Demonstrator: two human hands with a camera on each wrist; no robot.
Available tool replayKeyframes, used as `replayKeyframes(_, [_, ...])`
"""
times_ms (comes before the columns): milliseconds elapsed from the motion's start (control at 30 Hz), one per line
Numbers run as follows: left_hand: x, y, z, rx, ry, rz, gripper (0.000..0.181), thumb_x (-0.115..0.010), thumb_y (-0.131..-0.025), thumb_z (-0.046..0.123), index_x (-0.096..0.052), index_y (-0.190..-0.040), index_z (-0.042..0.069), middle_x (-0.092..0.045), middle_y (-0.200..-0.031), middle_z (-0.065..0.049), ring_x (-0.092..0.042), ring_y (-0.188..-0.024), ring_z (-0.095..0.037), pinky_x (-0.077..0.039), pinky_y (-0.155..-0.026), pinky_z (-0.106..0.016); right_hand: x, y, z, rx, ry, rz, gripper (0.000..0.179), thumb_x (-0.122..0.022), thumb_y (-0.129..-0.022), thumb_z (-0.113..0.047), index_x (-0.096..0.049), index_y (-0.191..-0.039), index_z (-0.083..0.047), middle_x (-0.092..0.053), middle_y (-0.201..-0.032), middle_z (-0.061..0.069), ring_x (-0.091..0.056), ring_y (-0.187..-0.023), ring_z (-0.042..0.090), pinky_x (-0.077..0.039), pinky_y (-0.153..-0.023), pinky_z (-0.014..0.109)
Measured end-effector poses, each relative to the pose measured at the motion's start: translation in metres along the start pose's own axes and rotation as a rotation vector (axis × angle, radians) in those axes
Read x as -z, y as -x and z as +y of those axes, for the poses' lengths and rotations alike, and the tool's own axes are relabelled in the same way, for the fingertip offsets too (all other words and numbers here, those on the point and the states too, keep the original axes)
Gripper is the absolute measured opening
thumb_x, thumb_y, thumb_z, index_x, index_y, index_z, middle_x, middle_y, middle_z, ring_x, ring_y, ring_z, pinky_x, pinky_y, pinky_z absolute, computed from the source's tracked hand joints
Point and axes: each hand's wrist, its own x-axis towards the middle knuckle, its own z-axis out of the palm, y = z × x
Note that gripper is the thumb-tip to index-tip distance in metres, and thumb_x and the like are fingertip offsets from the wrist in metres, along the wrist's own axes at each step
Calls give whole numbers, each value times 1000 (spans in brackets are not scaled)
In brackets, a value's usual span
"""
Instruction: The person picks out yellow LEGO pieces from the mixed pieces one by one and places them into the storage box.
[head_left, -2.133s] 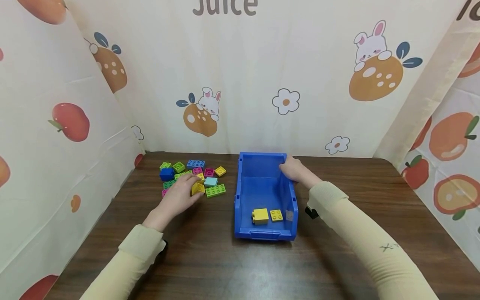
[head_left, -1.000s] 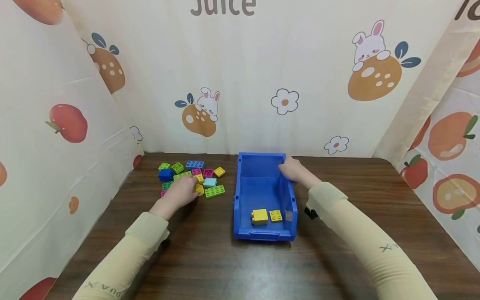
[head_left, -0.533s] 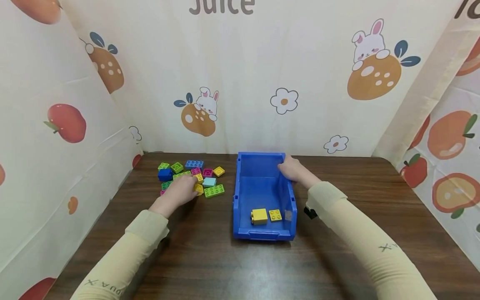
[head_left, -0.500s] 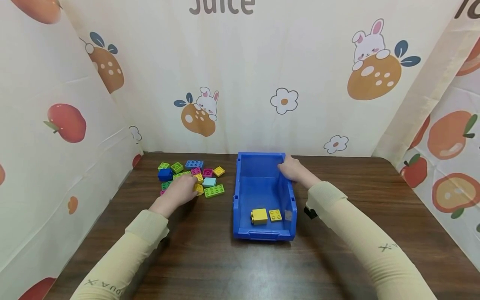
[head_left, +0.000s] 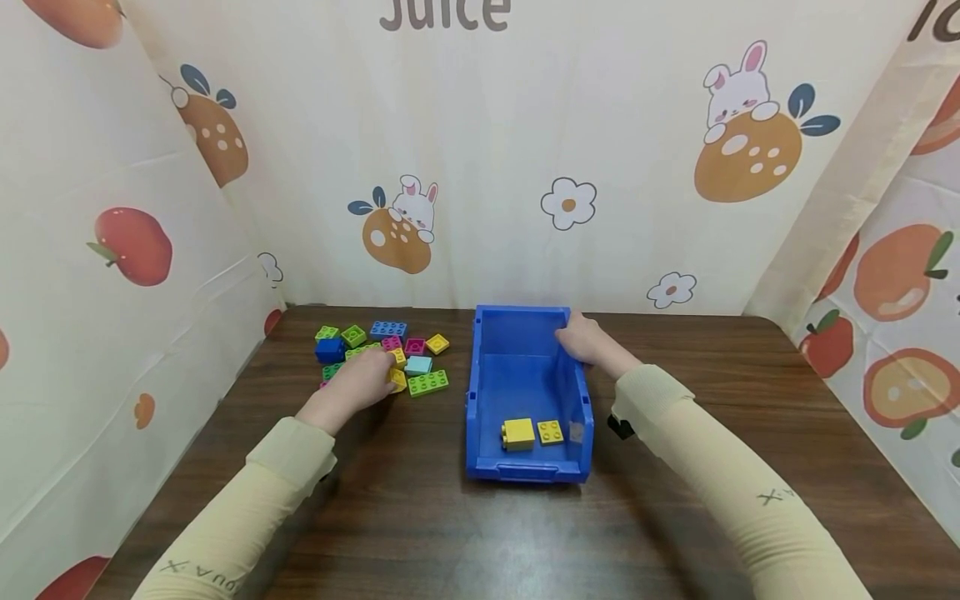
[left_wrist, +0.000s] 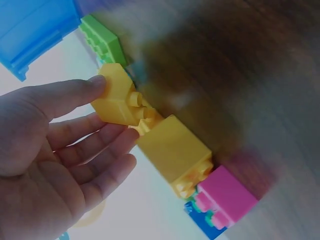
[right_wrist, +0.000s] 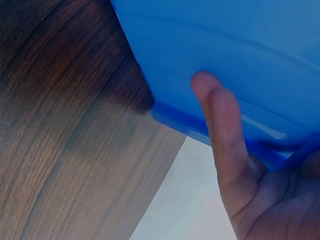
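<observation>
My left hand (head_left: pixel 356 383) is at the pile of toy building bricks on the left of the table. In the left wrist view its thumb and fingers pinch a yellow brick (left_wrist: pixel 117 97). Another yellow brick (left_wrist: pixel 174 150) and a pink brick (left_wrist: pixel 227 195) lie close by its fingertips. My right hand (head_left: pixel 587 337) grips the right wall of a blue bin (head_left: pixel 528 473) near its far corner. In the right wrist view two fingers (right_wrist: pixel 227 120) rest along the bin's outer side. Inside the bin, near the front, lie a taller yellow brick (head_left: pixel 518 434) and a flat yellow brick (head_left: pixel 550 432).
Beside the left hand lie several loose bricks, among them a lime green brick (head_left: pixel 428 383), a light blue brick (head_left: pixel 418 365), a dark blue brick (head_left: pixel 330 350) and a small yellow brick (head_left: pixel 437 343). A printed curtain (head_left: pixel 480 167) stands behind the wooden table (head_left: pixel 420 533).
My left hand has settled lower over the yellow brick, which shows less in the head view, and has stayed nearly still over the last second. The right hand and bin hold their place.
</observation>
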Motion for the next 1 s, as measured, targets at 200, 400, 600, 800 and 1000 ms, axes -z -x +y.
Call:
replayKeyframes(200, [10,3,7,5,-4,-18,35,-75,-81,19,-64,-105,-4,-64,-92,-14,-56,-76,-22,-54,-81,-40,-1,0,0,2,-2,0,56,-33,-99,-20,-17,-140,14,-52,-115,37,-63,-55,25,-57,-62,44])
replayKeyframes(400, [18,6,15,5,-1,-12,35,-76,-80,20,-64,-105,-2,-64,-98,-15,-61,-83,-23,-54,-83,-40,-1,0,0,8,0,-2,56,-32,-99,-19,-16,-141,14,-51,-117,38,-64,-58,26,-58,-61,43])
replayKeyframes(600, [27,9,27,-25,-33,1,34,-75,-81,20,-65,-105,-1,-64,-97,-13,-60,-84,-22,-55,-81,-38,-1,0,1,4,-17,-6,55,-31,-100,-19,-15,-142,12,-51,-116,37,-65,-59,26,-57,-55,40])
replayKeyframes(800, [34,10,37,-86,-46,51,29,-74,-82,20,-66,-101,0,-64,-95,-13,-61,-82,-22,-56,-79,-37,0,1,0,6,-17,-5,55,-31,-99,-19,-15,-142,12,-51,-116,37,-65,-59,27,-57,-59,42])
replayKeyframes(1000, [43,15,51,-114,-44,78,31,-73,-83,20,-65,-104,-1,-63,-97,-13,-60,-84,-22,-56,-78,-35,-1,0,1,5,-14,0,56,-32,-99,-20,-15,-141,14,-51,-115,37,-64,-59,27,-57,-58,41])
